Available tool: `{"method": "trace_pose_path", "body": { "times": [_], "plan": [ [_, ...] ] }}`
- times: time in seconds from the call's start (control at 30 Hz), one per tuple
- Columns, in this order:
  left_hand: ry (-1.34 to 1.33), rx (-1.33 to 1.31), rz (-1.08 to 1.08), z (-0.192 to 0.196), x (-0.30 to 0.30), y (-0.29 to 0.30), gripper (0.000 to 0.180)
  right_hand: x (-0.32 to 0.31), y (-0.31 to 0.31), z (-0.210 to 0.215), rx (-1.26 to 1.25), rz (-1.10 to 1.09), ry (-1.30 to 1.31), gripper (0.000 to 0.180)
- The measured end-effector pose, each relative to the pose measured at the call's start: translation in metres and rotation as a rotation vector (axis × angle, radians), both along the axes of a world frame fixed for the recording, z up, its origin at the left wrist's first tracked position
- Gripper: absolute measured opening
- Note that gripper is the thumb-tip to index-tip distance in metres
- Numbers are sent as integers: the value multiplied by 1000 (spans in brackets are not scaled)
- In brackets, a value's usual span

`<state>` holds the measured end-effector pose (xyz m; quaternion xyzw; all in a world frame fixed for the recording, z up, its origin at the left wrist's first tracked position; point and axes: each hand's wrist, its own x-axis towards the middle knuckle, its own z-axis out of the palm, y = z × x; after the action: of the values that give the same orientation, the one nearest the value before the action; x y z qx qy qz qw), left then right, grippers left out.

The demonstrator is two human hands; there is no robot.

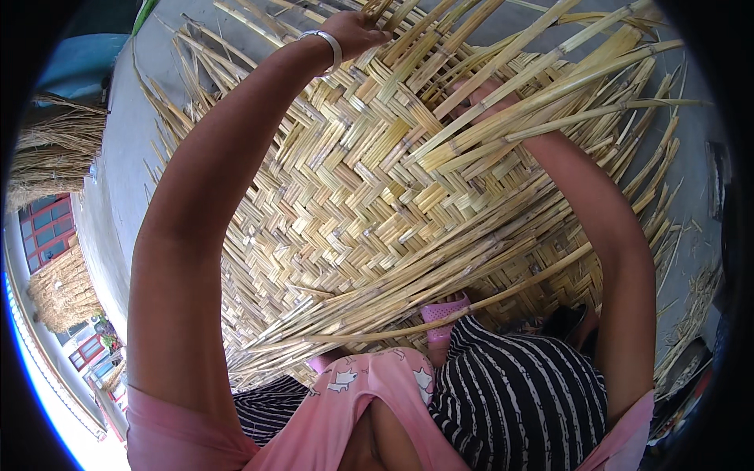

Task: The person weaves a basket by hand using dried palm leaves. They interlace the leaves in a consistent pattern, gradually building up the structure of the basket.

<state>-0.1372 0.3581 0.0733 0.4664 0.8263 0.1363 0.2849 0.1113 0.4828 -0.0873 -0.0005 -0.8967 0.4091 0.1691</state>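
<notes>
A mat of flattened reed strips (pixel 345 188), woven in a zigzag pattern, spreads out before me. My left hand (pixel 363 33), with a silver bangle (pixel 333 49) at its wrist, reaches to the mat's far edge. Its fingers are closed round reed strips there, and the top of the picture cuts off part of the grip. Further right, my right hand (pixel 481 96) is tucked under raised loose reed strips (pixel 503 129). Those strips cover part of it; its curled fingers close on strips at the edge of the weave.
A bundle of long loose reeds (pixel 393 271) lies across the mat's near side. My foot in a pink shoe (pixel 444 314) rests on the mat. Unwoven reed ends stick out around the edges over the grey ground (pixel 129 149). Dry stalks (pixel 59 141) are piled at far left.
</notes>
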Motion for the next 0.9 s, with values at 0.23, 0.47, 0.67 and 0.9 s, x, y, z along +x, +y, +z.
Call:
{"method": "trace_pose_path", "body": {
  "times": [0.23,0.47,0.67,0.9],
  "plan": [
    [13,28,-4,9,4,-5,55,6,-1,21,481,-22,196,35],
    [17,29,-8,12,7,-5,54,10,-11,53,590,-55,240,40],
    [-13,128,34,5,2,-11,49,5,-18,65,352,-37,17,46],
    [-45,138,54,9,4,-14,46,9,-23,60,-155,-114,-312,31]
  ]
}}
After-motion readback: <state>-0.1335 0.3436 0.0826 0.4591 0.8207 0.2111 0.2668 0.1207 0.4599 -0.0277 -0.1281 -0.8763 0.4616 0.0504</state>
